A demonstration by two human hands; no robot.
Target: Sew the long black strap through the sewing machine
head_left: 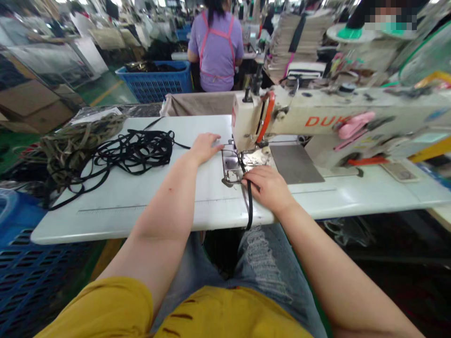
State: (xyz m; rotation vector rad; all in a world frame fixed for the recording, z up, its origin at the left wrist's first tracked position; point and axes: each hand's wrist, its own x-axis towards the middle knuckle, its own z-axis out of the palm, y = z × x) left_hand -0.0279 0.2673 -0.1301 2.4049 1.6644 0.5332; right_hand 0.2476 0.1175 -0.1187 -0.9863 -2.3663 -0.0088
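Note:
A narrow black strap (250, 206) runs from the needle area of the sewing machine (246, 119) toward me and hangs over the table's front edge. My right hand (269, 185) is at the front of the metal needle plate (230, 163), its fingers closed on this strap. To the left of the needle, my left hand (204, 148) rests low over the white table, thumb and forefinger stretched out and apart. A strand from the tangled pile of black strap (141, 148) leads up to it; whether the palm touches the strand is hidden.
Bundled olive straps (84, 134) lie at the table's left end, above a blue basket (42, 263). Behind the table are a fabric-lined bin (200, 104), another blue basket (158, 84) and a person in a purple shirt (220, 51). Thread cones (350, 33) stand behind the machine.

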